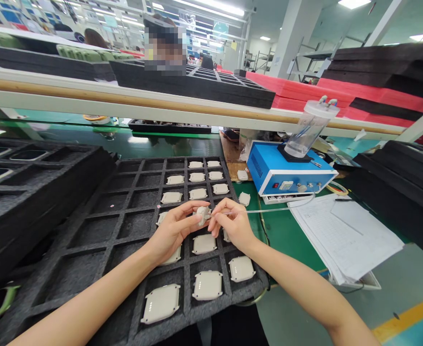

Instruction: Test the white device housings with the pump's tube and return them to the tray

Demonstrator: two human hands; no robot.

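A small beige watch case (203, 215) is pinched on edge between the thumb and fingers of my left hand (168, 234), above the black foam tray (187, 283). Close against its right side, my right hand (235, 224) grips the end of a thin clear tube (265, 210). The tip at the case is too small to make out. Beneath both hands, beige watch cases (204, 244) lie in the tray's right-hand compartments, some partly covered by my hands. Compartments on the tray's left side hold no cases.
The tube runs to a blue machine (287, 168) bearing a clear cylinder (310, 127). Two loose cases lie right of the tray, one being a beige case (244, 199). Papers (344, 235) and stacked black foam (34, 192) flank the work. A shelf (197, 111) crosses behind; a person is beyond.
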